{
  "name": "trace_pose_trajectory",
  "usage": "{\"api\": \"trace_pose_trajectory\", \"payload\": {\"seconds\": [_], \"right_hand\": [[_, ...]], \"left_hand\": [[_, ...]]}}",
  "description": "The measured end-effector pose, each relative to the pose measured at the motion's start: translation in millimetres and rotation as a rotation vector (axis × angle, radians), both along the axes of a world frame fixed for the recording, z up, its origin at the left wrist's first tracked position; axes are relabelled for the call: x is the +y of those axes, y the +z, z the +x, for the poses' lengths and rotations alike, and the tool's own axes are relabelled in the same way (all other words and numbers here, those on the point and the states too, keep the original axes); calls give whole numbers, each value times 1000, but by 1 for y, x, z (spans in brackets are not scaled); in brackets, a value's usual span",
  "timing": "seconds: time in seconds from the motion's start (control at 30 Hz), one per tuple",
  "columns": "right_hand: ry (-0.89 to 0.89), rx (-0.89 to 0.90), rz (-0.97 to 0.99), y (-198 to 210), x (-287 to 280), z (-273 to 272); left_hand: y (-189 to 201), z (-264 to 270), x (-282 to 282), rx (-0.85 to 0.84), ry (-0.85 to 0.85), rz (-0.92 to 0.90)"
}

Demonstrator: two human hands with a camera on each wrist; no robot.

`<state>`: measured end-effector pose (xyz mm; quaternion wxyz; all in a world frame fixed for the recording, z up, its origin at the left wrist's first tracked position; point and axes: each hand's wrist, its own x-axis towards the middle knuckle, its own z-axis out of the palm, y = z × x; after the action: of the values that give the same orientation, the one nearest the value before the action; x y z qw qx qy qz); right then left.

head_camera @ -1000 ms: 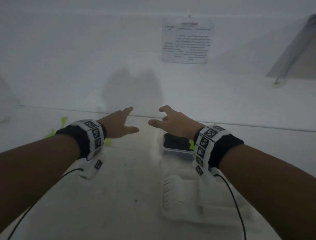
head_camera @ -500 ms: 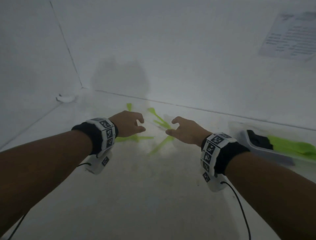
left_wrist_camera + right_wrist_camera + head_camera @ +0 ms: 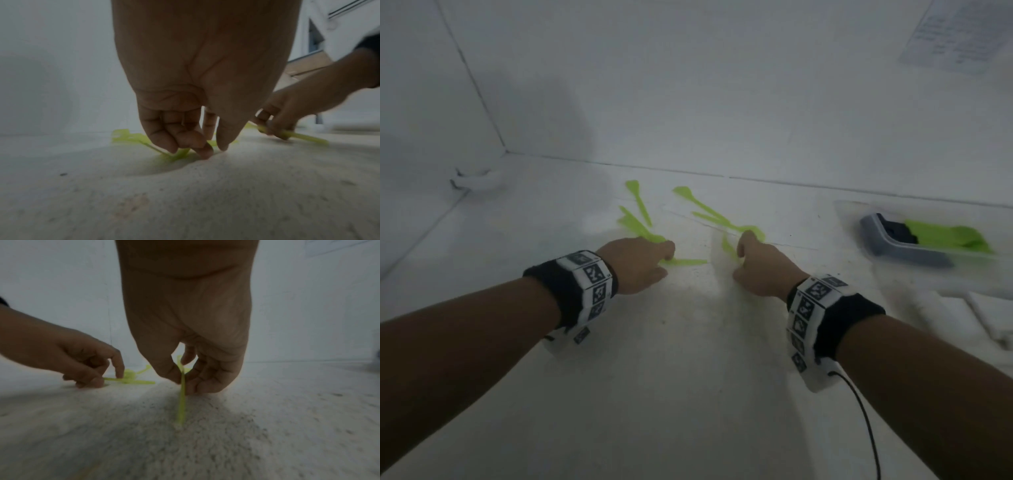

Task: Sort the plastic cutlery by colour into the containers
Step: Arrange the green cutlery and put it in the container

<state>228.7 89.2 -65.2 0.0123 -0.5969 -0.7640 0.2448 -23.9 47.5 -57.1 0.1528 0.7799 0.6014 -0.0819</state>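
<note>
Fingers [image 3: 193, 384] of the right hand [image 3: 763, 270] are pinching the thin handle of a green piece of cutlery [image 3: 181, 402], thumb on one side and fingertips on the other, with its free end lying along the white surface [image 3: 688, 377]. Left hand [image 3: 635, 263] is closing thumb and curled fingers [image 3: 185, 138] on another green piece [image 3: 685, 262] lying flat just beside it. More green cutlery [image 3: 702, 209] is lying scattered just beyond both hands, and off to the right a container [image 3: 887, 240] is already holding green pieces. These pieces are looking very light, thin and slightly flexible, likely slick and hard to lift off a flat surface, so nipping the narrow handle by its edges is probably serving best
</note>
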Motion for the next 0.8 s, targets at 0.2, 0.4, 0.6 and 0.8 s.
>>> {"api": "trace_pose_trajectory", "payload": {"seconds": [0.2,0.4,0.6,0.8], "right_hand": [[-70,207,74,5,7,-16],[53,218,39,0,18,-77],[156,151,110,-13,26,-132],[200,-23,180,-10,44,-144]], "left_hand": [[1,-7,-20,-19,11,41],[-5,-38,-44,-183,190,3],[1,-70,-62,-270,327,93],[4,-67,-63,-89,162,69]]}}
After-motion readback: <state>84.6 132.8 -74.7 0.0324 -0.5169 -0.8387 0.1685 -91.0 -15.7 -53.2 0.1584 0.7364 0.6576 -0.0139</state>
